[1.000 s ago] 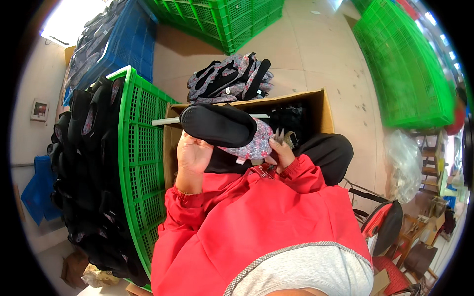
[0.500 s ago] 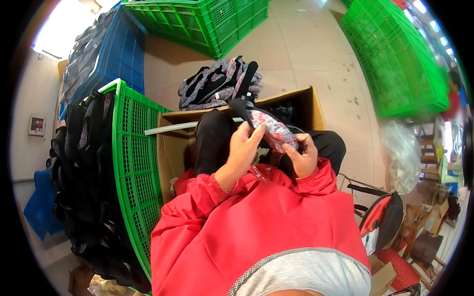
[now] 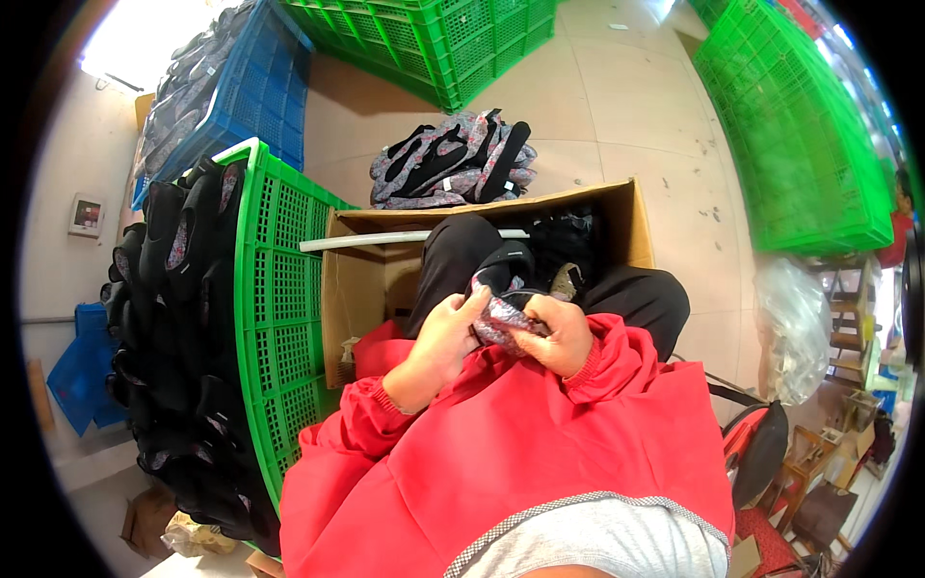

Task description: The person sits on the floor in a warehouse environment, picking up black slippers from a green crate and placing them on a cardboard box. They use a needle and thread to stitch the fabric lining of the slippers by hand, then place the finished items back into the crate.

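Observation:
Low in front of my lap, my left hand [image 3: 446,337] grips a soft black cloth shoe [image 3: 505,262] by its grey-and-red patterned part. The fingers of my right hand [image 3: 553,333] are closed on the opposite end of that patterned cloth, close to my red jacket. The shoe's black part sticks up past my hands, between my knees. Much of the cloth lies hidden under my fingers. Beyond my knees, a pile of similar black and patterned pieces [image 3: 453,159] rests just past the cardboard box [image 3: 366,289].
At left stands a green crate [image 3: 279,299] beside stacked black shoes [image 3: 183,328]. A pale tube [image 3: 385,239] lies across the open box. Behind are a blue crate [image 3: 260,96] and a green crate [image 3: 414,39]; another green crate [image 3: 795,135] stands right, near clear plastic [image 3: 795,328].
Both hands have drawn the shoe lower and nearer my body. The patterned part, spread out before, is now bunched and folded between my fingers. The view has shifted slightly.

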Demonstrator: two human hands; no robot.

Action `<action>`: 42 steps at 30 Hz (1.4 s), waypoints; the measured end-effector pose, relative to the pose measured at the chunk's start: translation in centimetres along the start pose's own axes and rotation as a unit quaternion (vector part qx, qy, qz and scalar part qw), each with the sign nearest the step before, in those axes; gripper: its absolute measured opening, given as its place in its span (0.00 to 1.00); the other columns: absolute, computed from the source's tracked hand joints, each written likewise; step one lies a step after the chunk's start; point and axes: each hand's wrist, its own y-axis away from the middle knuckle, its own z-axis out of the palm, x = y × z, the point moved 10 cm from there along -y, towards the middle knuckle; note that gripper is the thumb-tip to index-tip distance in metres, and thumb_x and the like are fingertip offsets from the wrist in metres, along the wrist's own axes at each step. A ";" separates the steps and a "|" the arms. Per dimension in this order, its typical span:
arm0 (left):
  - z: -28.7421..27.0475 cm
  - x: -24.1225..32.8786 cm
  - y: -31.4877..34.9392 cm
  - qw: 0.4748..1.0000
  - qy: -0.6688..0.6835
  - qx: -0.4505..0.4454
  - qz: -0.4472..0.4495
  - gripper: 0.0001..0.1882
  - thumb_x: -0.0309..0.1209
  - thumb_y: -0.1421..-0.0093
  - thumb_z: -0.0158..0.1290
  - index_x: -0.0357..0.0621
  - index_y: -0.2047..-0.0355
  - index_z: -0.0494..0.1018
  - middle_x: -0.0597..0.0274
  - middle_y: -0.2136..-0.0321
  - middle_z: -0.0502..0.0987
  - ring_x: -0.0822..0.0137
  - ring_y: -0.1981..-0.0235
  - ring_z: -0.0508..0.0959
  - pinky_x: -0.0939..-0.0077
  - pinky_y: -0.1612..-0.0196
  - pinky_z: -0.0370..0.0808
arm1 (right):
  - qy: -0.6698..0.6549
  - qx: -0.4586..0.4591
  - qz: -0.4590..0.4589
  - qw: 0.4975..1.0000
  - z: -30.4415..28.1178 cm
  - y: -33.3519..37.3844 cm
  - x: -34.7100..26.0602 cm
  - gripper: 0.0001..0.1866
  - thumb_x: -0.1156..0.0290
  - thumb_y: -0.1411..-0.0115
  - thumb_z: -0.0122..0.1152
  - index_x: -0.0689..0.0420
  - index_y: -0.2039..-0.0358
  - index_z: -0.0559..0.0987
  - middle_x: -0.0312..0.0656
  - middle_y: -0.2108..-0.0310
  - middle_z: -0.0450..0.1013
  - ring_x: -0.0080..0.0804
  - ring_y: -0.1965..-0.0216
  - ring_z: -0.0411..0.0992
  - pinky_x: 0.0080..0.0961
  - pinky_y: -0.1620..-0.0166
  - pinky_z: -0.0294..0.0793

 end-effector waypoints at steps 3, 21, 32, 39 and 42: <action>-2.3 0.9 -0.2 0.999 0.026 -0.044 -0.007 0.12 0.39 0.34 0.54 0.43 0.65 0.72 0.63 0.66 0.79 0.69 0.66 0.79 0.69 0.55 0.77 | 0.072 -0.069 0.005 0.995 2.6 -1.7 -0.3 0.12 0.68 0.48 0.64 0.58 0.66 0.73 0.49 0.72 0.73 0.51 0.70 0.73 0.39 0.67 0.71; -7.4 6.6 -2.7 0.956 -0.192 0.127 0.182 0.08 0.23 0.41 0.57 0.42 0.72 0.67 0.61 0.76 0.74 0.69 0.75 0.73 0.73 0.70 0.71 | 0.168 -0.153 0.007 0.974 8.4 -7.0 0.3 0.13 0.63 0.43 0.61 0.58 0.65 0.72 0.53 0.72 0.75 0.55 0.68 0.74 0.44 0.67 0.70; -10.7 5.0 -2.2 0.957 -0.133 0.156 0.204 0.07 0.30 0.36 0.55 0.39 0.69 0.71 0.67 0.76 0.74 0.73 0.76 0.72 0.73 0.72 0.70 | 0.081 -0.029 0.037 0.996 8.4 -8.7 3.4 0.14 0.67 0.44 0.63 0.62 0.69 0.68 0.53 0.77 0.69 0.52 0.74 0.70 0.39 0.69 0.67; -8.0 3.2 1.0 0.977 -0.008 -0.014 0.214 0.10 0.30 0.37 0.57 0.39 0.60 0.70 0.65 0.64 0.75 0.76 0.64 0.73 0.79 0.57 0.71 | -0.045 -0.011 0.102 0.994 9.1 -11.1 6.9 0.18 0.61 0.46 0.66 0.61 0.71 0.68 0.51 0.79 0.69 0.44 0.76 0.70 0.36 0.69 0.69; -7.9 3.4 2.0 0.964 -0.060 0.017 0.260 0.15 0.31 0.42 0.63 0.38 0.61 0.69 0.65 0.65 0.75 0.77 0.66 0.73 0.81 0.60 0.72 | -0.002 0.015 0.091 0.996 8.9 -10.6 6.3 0.18 0.62 0.46 0.66 0.61 0.71 0.68 0.51 0.79 0.69 0.43 0.77 0.70 0.35 0.70 0.69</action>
